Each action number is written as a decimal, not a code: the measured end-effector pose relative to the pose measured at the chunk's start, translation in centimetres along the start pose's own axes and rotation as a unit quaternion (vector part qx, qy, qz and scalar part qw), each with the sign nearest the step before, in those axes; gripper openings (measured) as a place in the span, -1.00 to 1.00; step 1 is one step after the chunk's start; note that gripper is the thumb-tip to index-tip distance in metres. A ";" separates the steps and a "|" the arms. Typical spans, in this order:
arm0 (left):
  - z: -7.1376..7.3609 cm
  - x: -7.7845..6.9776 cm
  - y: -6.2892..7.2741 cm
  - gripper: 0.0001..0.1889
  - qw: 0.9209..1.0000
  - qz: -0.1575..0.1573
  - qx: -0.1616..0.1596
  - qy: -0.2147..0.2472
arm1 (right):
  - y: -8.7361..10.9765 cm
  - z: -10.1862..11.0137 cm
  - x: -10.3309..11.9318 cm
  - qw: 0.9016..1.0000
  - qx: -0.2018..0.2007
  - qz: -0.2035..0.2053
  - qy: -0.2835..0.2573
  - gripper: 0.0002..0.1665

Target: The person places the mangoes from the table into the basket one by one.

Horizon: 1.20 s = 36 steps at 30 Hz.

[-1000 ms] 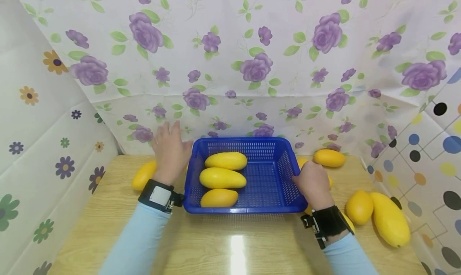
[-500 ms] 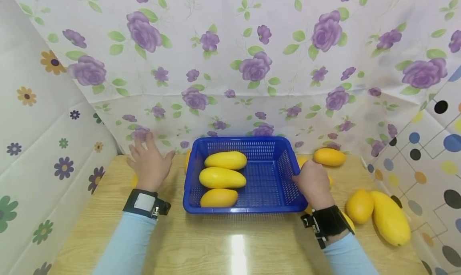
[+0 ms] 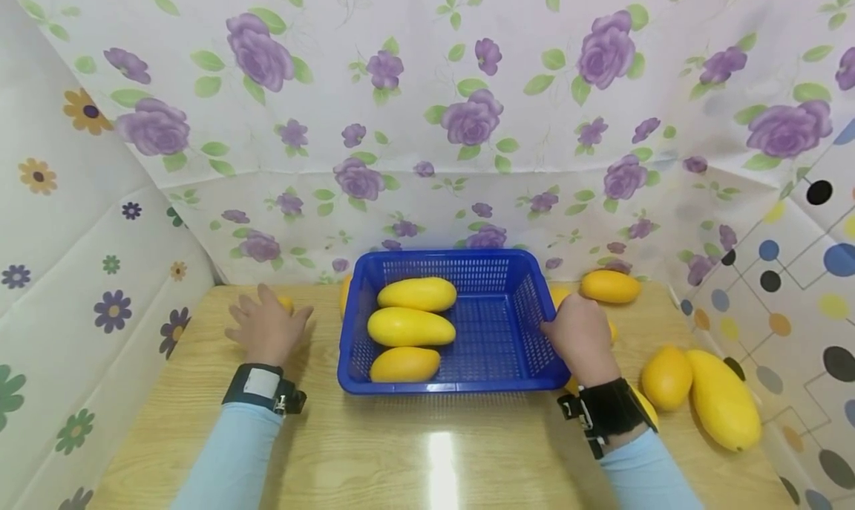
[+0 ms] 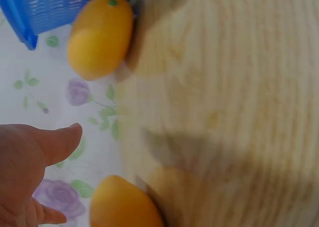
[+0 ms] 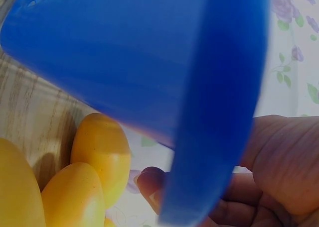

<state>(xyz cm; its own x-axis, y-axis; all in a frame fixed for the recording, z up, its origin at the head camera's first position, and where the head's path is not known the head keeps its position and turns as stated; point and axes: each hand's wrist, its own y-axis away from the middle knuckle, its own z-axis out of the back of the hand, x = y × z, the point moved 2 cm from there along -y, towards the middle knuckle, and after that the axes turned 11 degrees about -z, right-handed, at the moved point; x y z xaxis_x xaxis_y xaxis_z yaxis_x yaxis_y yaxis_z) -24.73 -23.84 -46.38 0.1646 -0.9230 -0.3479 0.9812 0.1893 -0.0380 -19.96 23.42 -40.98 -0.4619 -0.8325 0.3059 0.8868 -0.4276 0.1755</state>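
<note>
A blue plastic basket (image 3: 454, 388) with slotted walls sits in the middle. Three yellow fruits lie along its left side: two long ones (image 3: 411, 327) and a mango (image 3: 404, 364) at the front. My right hand (image 3: 582, 339) grips the basket's right rim, and the right wrist view has its fingers (image 5: 152, 184) below that rim. Left of the basket, my left hand (image 3: 266, 328) is spread with its fingers apart, holding nothing. It hovers by a mango (image 4: 124, 204), mostly hidden behind it in the head view; whether they touch I cannot tell.
Another mango (image 4: 102, 38) lies against the basket's left outer side. Several mangoes (image 5: 99, 157) lie right of the basket, partly under my right hand. Farther right are a mango (image 3: 666, 378) and a long yellow fruit (image 3: 724, 400). Flowered cloth (image 3: 427, 124) walls the wooden table.
My left hand has moved away from the basket to the left and come down low, beside the mango there. My right hand stays on the rim, and the basket keeps its place.
</note>
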 end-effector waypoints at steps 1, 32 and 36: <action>-0.1 0.1 0.0 0.10 1.000 0.005 0.005 -0.004 | 0.0 0.0 0.0 1.000 -0.001 0.001 -0.001 -0.66; -1.4 1.9 0.7 -0.33 0.999 0.025 0.012 0.025 | 0.3 0.3 -0.1 1.000 -0.020 0.019 -0.013 -0.65; -1.2 1.8 0.8 -0.35 0.999 0.032 0.022 0.029 | 0.3 0.2 0.0 1.000 -0.016 0.016 -0.011 -0.66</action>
<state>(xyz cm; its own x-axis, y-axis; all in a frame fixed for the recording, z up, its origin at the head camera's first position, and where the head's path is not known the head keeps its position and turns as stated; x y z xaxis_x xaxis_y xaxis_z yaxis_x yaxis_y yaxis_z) -23.78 -24.91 -48.15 0.2222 -0.8883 -0.4019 0.9726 0.2308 0.0275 -19.67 23.39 -40.78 -0.4329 -0.8379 0.3324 0.9011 -0.4123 0.1344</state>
